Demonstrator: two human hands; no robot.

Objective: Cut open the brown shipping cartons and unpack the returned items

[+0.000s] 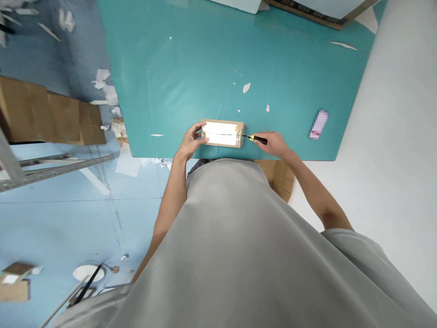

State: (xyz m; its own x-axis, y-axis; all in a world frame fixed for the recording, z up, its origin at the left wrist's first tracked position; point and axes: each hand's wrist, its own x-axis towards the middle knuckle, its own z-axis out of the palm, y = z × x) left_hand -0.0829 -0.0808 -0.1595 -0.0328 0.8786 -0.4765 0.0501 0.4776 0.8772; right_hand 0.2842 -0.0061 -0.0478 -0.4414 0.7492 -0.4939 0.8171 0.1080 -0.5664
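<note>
A small cardboard box (221,133) with a white label and clear tape at its ends lies near the front edge of the green table (191,68). My left hand (191,140) grips the box's left end, thumb on the near side and fingers on the far side. In my right hand (274,144) is a black and yellow cutter (260,139), its thin tip at the box's right end. A dark line runs lengthwise across the label.
A blurred pink item (318,125) lies at the table's right. Paper scraps (246,88) dot the surface. At the back stands an open carton (307,16). Cardboard (44,111) and a metal frame (58,168) are to the left, off the table.
</note>
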